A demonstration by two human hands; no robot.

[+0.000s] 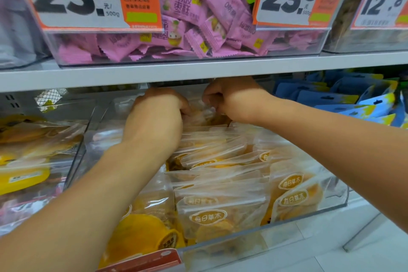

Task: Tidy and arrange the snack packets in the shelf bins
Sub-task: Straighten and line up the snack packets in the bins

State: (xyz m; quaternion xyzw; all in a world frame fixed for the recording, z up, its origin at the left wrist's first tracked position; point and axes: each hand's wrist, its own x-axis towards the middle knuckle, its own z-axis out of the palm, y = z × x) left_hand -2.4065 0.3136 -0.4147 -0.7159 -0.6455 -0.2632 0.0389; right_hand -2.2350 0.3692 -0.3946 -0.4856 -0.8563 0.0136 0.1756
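A clear plastic bin [337,201] on the lower shelf holds several see-through snack packets [220,212] of orange dried fruit, standing in rows. Both hands reach deep to the back of this bin, under the upper shelf. My left hand [154,117] has its fingers curled down around a clear packet [198,113] at the back. My right hand [229,99] is fisted, pinching the same packet from the right. The packet's lower part is hidden behind the rows in front.
The grey upper shelf edge [198,73] hangs just above my knuckles. Above it, a bin of pink packets [198,28] carries price cards. A bin of yellow packets [26,161] stands left and blue packets [353,99] lie right.
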